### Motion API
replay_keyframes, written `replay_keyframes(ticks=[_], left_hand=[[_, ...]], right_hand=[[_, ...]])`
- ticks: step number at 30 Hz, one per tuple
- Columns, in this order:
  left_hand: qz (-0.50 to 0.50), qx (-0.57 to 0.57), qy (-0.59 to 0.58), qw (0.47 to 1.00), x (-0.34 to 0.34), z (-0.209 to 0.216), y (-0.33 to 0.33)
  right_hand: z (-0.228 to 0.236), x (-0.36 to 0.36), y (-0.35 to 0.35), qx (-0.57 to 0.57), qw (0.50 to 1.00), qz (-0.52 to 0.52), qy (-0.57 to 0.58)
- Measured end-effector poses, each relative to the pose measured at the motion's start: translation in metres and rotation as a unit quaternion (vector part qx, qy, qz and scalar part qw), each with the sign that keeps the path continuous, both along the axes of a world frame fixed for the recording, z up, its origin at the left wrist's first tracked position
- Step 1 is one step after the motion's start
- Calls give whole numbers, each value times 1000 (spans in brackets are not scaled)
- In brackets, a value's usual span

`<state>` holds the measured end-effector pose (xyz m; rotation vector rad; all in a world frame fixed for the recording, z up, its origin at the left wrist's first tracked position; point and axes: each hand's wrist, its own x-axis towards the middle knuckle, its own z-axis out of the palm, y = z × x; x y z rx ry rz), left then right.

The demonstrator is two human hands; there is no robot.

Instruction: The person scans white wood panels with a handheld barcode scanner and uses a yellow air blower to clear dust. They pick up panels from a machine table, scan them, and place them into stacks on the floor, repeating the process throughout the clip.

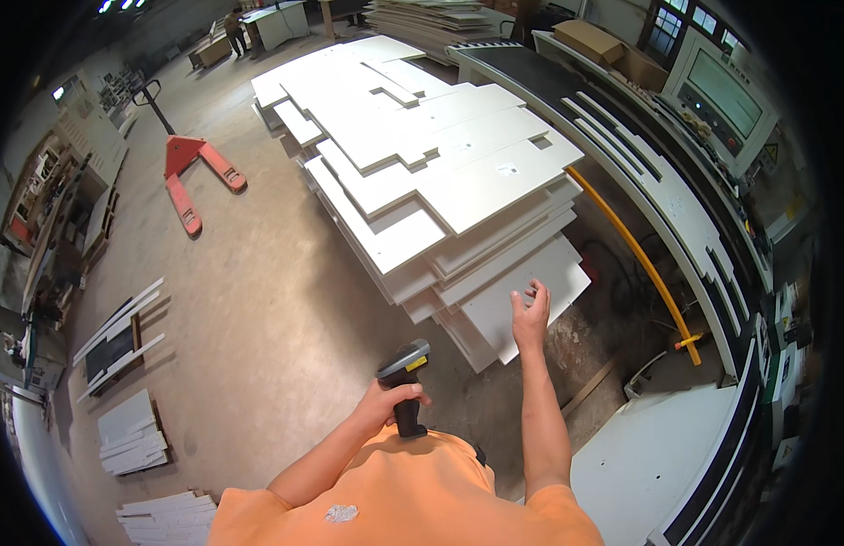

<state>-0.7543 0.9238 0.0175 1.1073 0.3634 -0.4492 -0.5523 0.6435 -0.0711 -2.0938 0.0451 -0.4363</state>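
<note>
Head view: white panels (458, 146) lie flat in a tall, uneven stack ahead, probably so each rests on the one below. The right hand (531, 318), empty with fingers loosely bent, is raised before the stack's near corner, seemingly left free. The left hand (383, 405) grips a dark handheld scanner (405, 368) by its handle, likely keeping its head unobstructed.

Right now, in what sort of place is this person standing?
Probably a furniture or panel workshop: a large stack of flat white cut boards, a red two-forked pallet truck, and the black pistol-shaped handheld device in the left hand suggest it.
</note>
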Motion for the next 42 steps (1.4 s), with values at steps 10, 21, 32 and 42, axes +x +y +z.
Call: replay_keyframes(ticks=[10,21,32,42], left_hand=[[-158,-125,-132,971,207,33,13],[-2,-140,-181,973,277,21,118],[219,-35,-125,967,266,5,155],[105,-89,-202,970,297,4,127]], right_hand=[[145,191,77,-170,976,104,-83],[141,483,284,-383,902,196,-44],[127,595,367,-360,915,140,114],[149,492,250,-393,900,137,130]])
